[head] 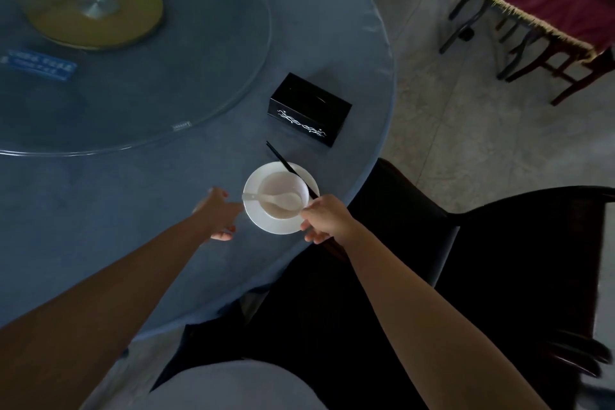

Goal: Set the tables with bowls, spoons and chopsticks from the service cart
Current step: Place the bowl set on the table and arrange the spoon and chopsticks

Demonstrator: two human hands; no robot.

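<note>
**One place setting nearly finished**

Two bare forearms reach out over a blue-clothed worktop. The left hand, fingers loosely spread, lies just beside a white saucer carrying a bowl with a spoon inside. The right hand seems to pinch the near end of black chopsticks lying across the saucer's rim. This is the only setting in view, so other places probably remain.
</note>
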